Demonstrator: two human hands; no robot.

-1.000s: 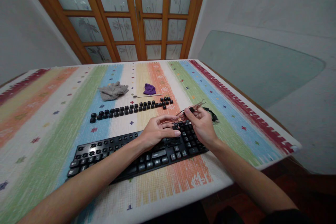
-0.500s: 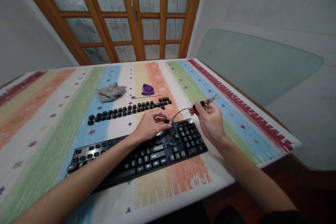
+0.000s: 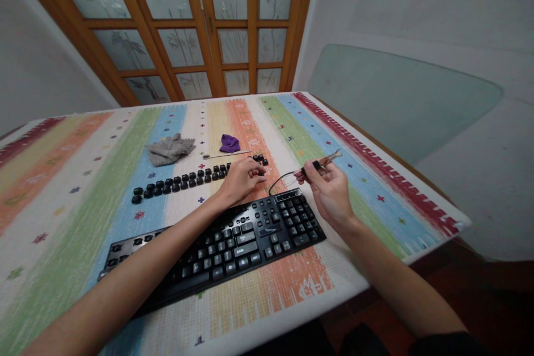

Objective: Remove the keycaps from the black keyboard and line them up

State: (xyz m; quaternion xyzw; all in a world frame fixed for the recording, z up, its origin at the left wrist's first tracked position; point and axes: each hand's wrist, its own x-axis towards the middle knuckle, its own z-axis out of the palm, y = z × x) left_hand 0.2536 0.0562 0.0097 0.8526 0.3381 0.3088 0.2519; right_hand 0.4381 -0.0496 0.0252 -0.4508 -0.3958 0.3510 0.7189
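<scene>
My left hand is over the right end of a double row of loose black keycaps. Its thumb and fingers are pinched on a small black keycap. In my right hand, above the keyboard's right corner, is a keycap puller with a black handle and thin wire prongs pointing left. Under my left forearm lies a black keyboard. Its upper left part has bare switch sockets where caps are off; other keys are in place. A black cable curves from its back edge.
Behind the keycaps lie a grey cloth, a purple cloth and a thin rod-like tool. A striped tablecloth covers the table. Beyond its right edge a glass-like panel stands by the wall.
My left hand has moved away from the keyboard's back edge, up to the keycap row, with the keycap. The right hand still holds the puller. The whole view has shifted slightly.
</scene>
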